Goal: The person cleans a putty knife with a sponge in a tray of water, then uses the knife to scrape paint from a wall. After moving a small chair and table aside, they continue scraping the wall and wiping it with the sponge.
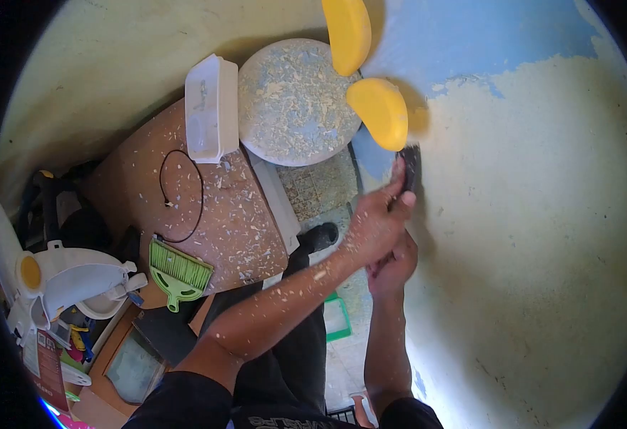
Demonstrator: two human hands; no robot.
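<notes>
My left hand (pixel 376 223) is closed around a short dark scraper-like tool (pixel 410 171), with the index finger stretched along it. The tool's ragged upper end rests against the wall (pixel 514 214), just below a yellow rounded piece (pixel 381 113). Just under the left hand, my right hand (pixel 393 266) is closed with its fingers curled; what it grips, if anything, is hidden. Pale paint flakes cling to my left forearm. The wall shows a blue patch (pixel 485 36) above a pale yellowish area, with a ragged border between them.
A round stool top (pixel 295 100) lies strewn with flakes, beside a white plastic container (pixel 212 107). On the brown tabletop (pixel 235 222) are flakes, a black cable (pixel 202 189) and a green hand brush (pixel 178 275). A second yellow piece (pixel 349 36) juts from the wall. White appliance parts (pixel 77 275) crowd the left.
</notes>
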